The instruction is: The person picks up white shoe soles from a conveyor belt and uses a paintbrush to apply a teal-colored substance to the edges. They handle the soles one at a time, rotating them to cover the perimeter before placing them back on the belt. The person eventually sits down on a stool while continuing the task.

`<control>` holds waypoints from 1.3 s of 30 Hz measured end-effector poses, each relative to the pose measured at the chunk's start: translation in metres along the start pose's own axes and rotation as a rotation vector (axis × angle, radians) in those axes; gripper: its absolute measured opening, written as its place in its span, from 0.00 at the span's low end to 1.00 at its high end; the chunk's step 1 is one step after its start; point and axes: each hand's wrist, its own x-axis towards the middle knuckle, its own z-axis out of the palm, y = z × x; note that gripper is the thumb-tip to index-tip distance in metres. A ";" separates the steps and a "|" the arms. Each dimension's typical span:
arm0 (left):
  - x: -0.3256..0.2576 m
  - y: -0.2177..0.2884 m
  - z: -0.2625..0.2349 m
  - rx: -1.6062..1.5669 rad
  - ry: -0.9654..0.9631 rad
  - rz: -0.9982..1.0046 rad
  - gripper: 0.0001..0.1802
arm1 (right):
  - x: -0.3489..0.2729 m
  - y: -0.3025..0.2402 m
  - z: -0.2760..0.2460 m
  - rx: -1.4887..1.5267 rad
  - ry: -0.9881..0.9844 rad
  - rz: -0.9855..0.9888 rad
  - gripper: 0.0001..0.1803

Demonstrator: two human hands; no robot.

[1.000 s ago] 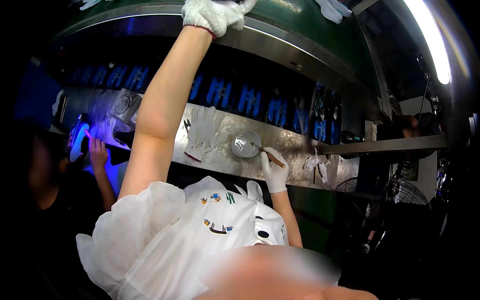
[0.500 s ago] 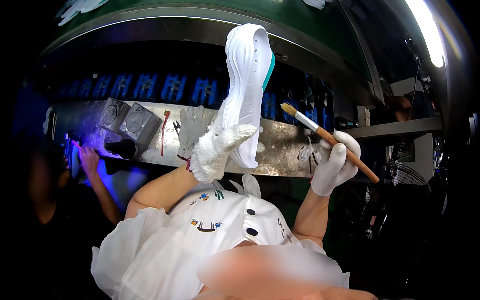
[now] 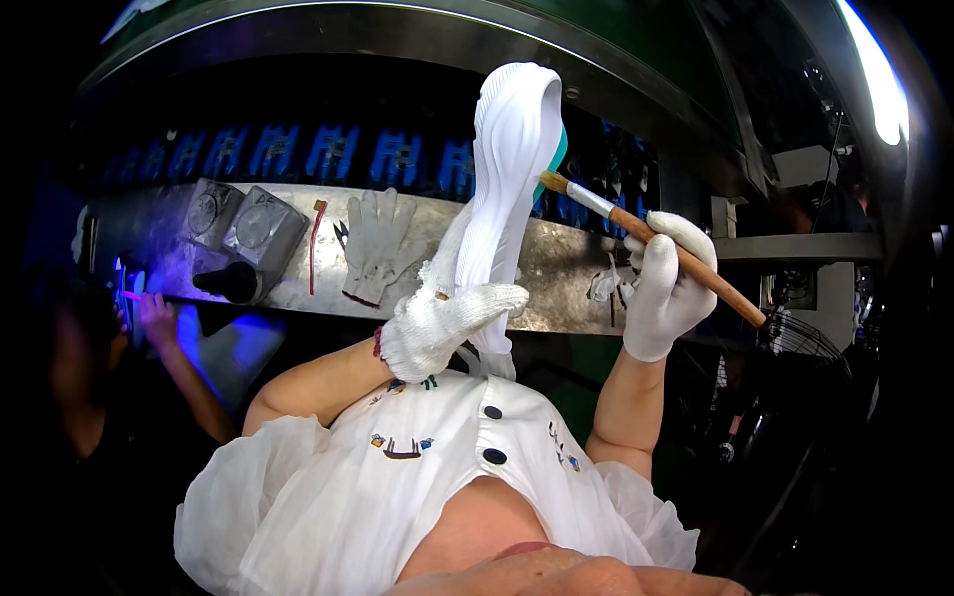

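Note:
My left hand point(image 3: 437, 326), in a white knitted glove, is closed round the lower end of a white shoe sole point(image 3: 507, 169). The sole stands nearly upright, its ridged side wall turned toward me, and a teal patch shows at its right edge. In a thinner white glove, my right hand point(image 3: 668, 288) grips the wooden handle of a paintbrush point(image 3: 686, 263). The brush slants up to the left, and its pale bristles are at the sole's right edge; whether they touch it I cannot tell.
On the metal bench point(image 3: 566, 268) lie a spare white glove point(image 3: 380, 238), a red-handled toothbrush point(image 3: 316, 243) and two grey block-shaped containers point(image 3: 260, 233). Behind runs a row of blue-lit holders point(image 3: 331, 154). At left a co-worker's hand point(image 3: 157, 320) works under violet light. A fan point(image 3: 805, 343) stands at right.
The sole has turned, so its side wall now faces me more than its inner face. My right hand has brought the brush's bristles left, up to the sole's edge.

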 end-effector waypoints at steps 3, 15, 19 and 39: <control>-0.001 0.000 0.000 0.016 -0.025 -0.020 0.36 | 0.009 -0.006 -0.002 -0.026 0.022 0.026 0.09; -0.008 0.007 0.000 -0.069 -0.111 -0.207 0.34 | 0.041 0.010 -0.010 0.034 0.062 0.036 0.07; -0.006 0.006 0.002 -0.106 -0.092 -0.171 0.34 | 0.035 0.006 -0.012 0.075 0.103 0.011 0.07; 0.000 0.002 -0.011 -0.367 -0.137 -0.149 0.28 | 0.009 0.002 -0.013 0.051 -0.133 -0.224 0.09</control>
